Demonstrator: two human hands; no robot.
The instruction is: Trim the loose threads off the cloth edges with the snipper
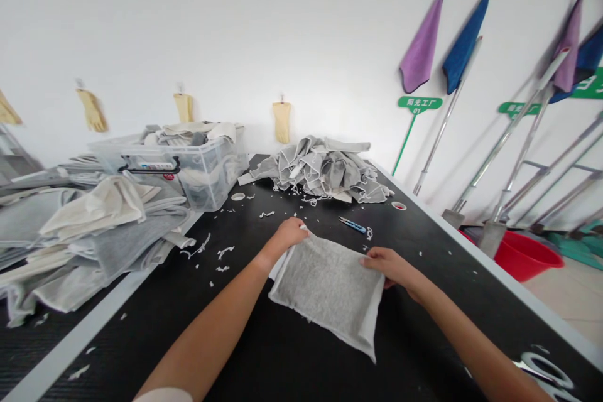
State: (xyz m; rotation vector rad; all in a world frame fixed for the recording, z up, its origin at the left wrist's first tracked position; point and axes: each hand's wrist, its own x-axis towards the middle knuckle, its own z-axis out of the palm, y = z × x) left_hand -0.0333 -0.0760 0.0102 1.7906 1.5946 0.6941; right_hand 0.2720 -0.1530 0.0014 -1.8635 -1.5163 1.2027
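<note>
A grey cloth with white edges (pixel 330 282) is spread between both hands above the black table (pixel 264 352). My left hand (pixel 291 233) pinches its upper left corner. At the upper right edge, my right hand (pixel 384 266) grips the cloth, thumb on top and fingers partly behind it. The lower edge hangs free, its right corner pointing down. Blue thread snips (pixel 352 225) lie beyond the cloth, with white thread scraps (pixel 226 251) scattered around.
Grey cloths are heaped at the back (pixel 325 169) and on the left (pixel 103 232), beside a clear plastic box (pixel 207 179). White-handled scissors (pixel 546 370) lie at the lower right. Tape rolls (pixel 399 206) rest near the back heap. A red bucket (pixel 527 256) stands beyond the right edge.
</note>
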